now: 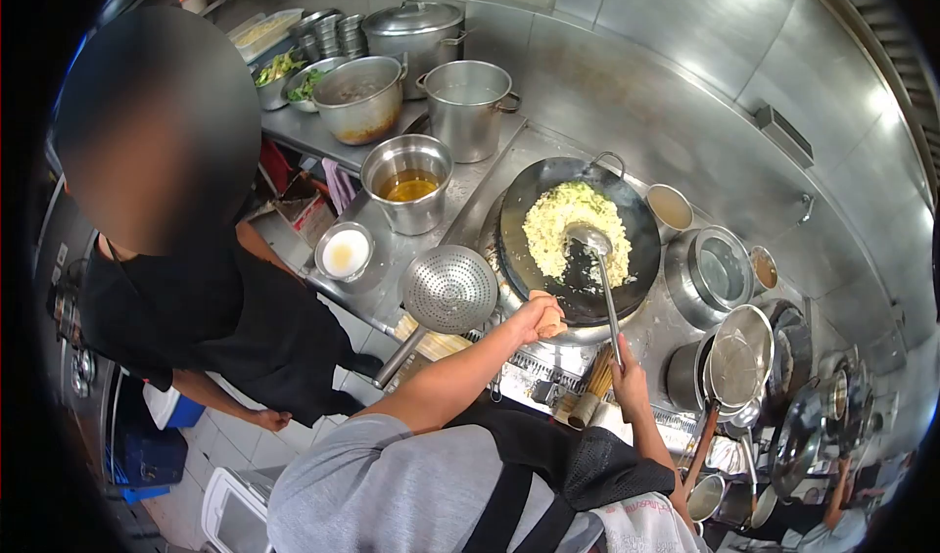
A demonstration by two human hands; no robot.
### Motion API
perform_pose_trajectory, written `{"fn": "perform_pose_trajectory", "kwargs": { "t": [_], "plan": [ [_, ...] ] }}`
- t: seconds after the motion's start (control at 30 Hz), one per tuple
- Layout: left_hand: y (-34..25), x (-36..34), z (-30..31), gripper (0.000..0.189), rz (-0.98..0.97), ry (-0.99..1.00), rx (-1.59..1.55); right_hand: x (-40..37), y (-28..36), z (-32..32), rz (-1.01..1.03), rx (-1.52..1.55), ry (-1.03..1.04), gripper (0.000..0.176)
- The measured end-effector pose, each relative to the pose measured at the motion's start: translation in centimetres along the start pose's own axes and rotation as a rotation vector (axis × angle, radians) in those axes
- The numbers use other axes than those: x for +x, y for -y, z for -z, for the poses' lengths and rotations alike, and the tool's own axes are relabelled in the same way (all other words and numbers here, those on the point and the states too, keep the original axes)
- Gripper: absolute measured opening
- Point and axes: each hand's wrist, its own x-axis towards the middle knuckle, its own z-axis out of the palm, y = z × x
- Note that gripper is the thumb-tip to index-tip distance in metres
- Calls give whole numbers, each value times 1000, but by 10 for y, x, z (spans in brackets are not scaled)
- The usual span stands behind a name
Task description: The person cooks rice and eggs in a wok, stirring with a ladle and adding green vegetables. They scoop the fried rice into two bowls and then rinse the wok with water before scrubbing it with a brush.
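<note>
A large dark wok (519, 196) sits on the burner, holding yellow fried rice (553, 222) with green bits. My left hand (539, 318) is closed at the wok's near rim, gripping it with what looks like a tan folded cloth (552, 325). The handle of a long metal ladle (609, 294) is in my closed right hand (630, 372). The ladle's bowl rests in the rice. To the left of the wok lies a perforated strainer (450, 287), its handle pointing toward me.
A person in black (211, 328) stands at my left. Beyond the strainer are a pot of yellow oil (409, 186) and a small bowl of white stuff (345, 252). Several pots line the back counter. Right of the wok stand a steel pot (697, 279) and a mesh strainer (739, 355).
</note>
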Motion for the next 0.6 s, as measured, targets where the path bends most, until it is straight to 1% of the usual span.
{"fn": "perform_pose_trajectory", "kwargs": {
  "t": [0.03, 0.1, 0.13, 0.17, 0.2, 0.23, 0.27, 0.3, 0.33, 0.37, 0.4, 0.43, 0.47, 0.5, 0.53, 0.57, 0.6],
  "plan": [
    [-4, 0, -1, 11, 9, 5, 20, -10, -3, -4, -9, 13, -16, 59],
    [0, 5, 5, 8, 9, -4, 21, -42, -14, -13, 76, 197, -60, 61],
    [2, -3, 1, 7, 30, -44, -26, -71, 11, 12, -120, 266, 123, 62],
    [11, -26, 1, 7, 54, -44, -7, -106, 27, 36, -155, 315, 203, 59],
    [16, -56, -1, 6, 38, -36, -85, -124, 34, 54, -173, 360, 274, 56],
    [10, -82, -14, 8, 12, -24, -147, -134, 22, 56, -164, 382, 244, 56],
    [12, -120, -38, 9, -42, -139, -55, -158, -3, 54, -31, 495, 271, 55],
    [14, -145, -54, 10, -96, -255, 29, -172, -14, 56, 101, 599, 300, 54],
    [13, -145, -56, 15, -83, -221, 33, -167, -27, 50, 295, 462, 210, 54],
    [18, -103, -20, 25, 9, -1, -131, -162, -26, 46, 467, 326, 125, 53],
    [8, -74, -17, 18, 70, 34, -97, -158, -17, 53, 86, 277, 274, 53],
    [-2, -57, -20, 12, 127, 74, -62, -141, 26, 72, -161, 109, 317, 54],
    [4, -68, -16, 12, 148, 70, -41, -119, 30, 68, -110, 135, 281, 55],
    [14, -80, -20, 9, 1, 56, -12, -96, 0, 42, -2, 67, 147, 57],
    [29, -88, -23, 7, -155, 51, 3, -79, 2, 34, 72, 69, 65, 58],
    [51, -80, 31, 9, -71, 238, -120, -74, 16, 36, -25, 70, 71, 57],
    [63, -110, 33, 15, -34, -13, -30, -77, 17, 34, -28, 79, 61, 57]
  ]
}}
